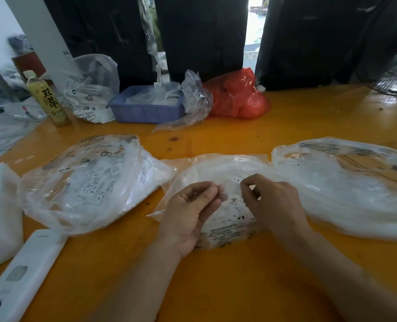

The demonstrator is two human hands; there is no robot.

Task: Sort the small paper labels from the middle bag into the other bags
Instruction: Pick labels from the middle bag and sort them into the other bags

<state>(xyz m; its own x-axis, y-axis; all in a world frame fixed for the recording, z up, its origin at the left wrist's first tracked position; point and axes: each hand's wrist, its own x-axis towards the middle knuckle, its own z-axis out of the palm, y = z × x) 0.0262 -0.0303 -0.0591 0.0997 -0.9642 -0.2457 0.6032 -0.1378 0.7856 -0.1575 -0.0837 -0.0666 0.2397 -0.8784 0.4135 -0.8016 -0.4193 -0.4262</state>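
Over the clear plastic middle bag (218,182), our left hand (190,212) and right hand (272,203) curl; what each grip holds, we cannot tell. We should pinch one label, then check its size letter.

Bare orange table (251,282) in front, between the forearms, and a strip beyond the middle bag (218,182). Left bag (81,182) and right bag (346,187) flank it closely, right one touching. White remote (25,273) and foam block (0,217) crowd near left. Back row blocked: bottle (46,98), blue tray (146,110), red bag (237,96), fan (392,75) far right.
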